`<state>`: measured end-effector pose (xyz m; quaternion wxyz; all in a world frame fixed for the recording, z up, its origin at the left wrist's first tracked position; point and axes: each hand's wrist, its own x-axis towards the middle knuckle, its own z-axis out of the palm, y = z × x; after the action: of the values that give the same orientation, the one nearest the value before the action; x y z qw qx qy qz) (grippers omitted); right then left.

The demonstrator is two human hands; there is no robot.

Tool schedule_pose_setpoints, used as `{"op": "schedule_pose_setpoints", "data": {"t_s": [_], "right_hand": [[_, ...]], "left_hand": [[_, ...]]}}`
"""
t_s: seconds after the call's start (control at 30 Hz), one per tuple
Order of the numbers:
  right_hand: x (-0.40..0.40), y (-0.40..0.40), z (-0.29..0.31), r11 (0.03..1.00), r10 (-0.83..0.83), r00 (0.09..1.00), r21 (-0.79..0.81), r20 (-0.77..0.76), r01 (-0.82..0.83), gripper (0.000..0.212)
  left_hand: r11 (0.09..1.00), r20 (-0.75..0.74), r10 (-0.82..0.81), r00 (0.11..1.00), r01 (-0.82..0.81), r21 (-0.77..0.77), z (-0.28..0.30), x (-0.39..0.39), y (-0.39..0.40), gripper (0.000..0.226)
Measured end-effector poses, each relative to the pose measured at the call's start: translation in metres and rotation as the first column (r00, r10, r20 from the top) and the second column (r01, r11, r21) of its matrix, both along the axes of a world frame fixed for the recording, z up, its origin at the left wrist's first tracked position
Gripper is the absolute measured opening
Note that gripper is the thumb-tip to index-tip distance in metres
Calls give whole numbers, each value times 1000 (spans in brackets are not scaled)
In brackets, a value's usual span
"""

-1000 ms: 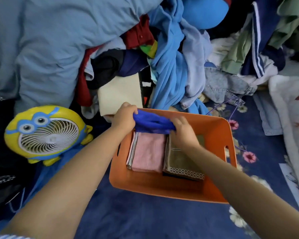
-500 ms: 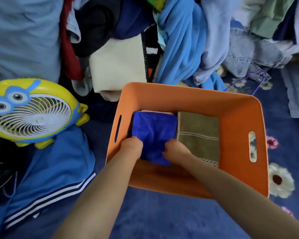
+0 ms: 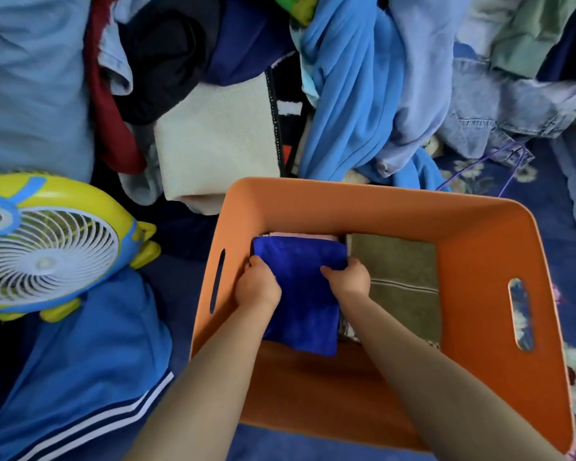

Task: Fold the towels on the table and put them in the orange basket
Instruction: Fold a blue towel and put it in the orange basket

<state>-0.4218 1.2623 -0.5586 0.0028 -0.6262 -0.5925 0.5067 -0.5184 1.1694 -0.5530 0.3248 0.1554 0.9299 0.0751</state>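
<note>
The orange basket (image 3: 473,247) stands in front of me on a dark blue floral cloth. Inside it, a folded blue towel (image 3: 301,294) lies on top of a pink towel (image 3: 300,235), of which only a thin far edge shows. An olive-brown folded towel (image 3: 399,284) lies beside them on the right. My left hand (image 3: 256,287) grips the blue towel's left edge with curled fingers. My right hand (image 3: 348,281) grips its right edge. Both hands are down inside the basket.
A yellow and blue toy-shaped fan (image 3: 47,247) sits left of the basket. A blue striped garment (image 3: 80,371) lies at the lower left. A heap of clothes (image 3: 346,88) and a cream folded cloth (image 3: 220,141) fill the far side.
The blue towel went from above the basket's far rim down onto the pink towel. My hands have slid further along its sides. The view has tilted down and closer.
</note>
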Motion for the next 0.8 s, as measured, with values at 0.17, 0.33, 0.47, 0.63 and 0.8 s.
{"op": "schedule_pose_setpoints", "data": {"t_s": [0.17,0.33,0.47,0.63,0.8], "right_hand": [[3,0,0,989,-52,959,116,-277,87,20],[3,2,-8,924,170,985,340,38,-173,48],[9,-2,-19,444,584,635,455,507,-772,59],[9,10,-18,333,769,327,92,550,-938,67],[9,9,23,310,787,340,147,515,-939,63]], "left_hand": [[965,-48,196,979,-184,188,-1,-2,4,41],[990,-254,-128,959,140,31,-7,7,0,50],[845,-532,-515,672,502,-184,-9,10,-9,52],[738,-112,-656,746,604,-300,-7,5,-11,61],[716,-118,-677,726,614,-332,38,7,-2,52]]}}
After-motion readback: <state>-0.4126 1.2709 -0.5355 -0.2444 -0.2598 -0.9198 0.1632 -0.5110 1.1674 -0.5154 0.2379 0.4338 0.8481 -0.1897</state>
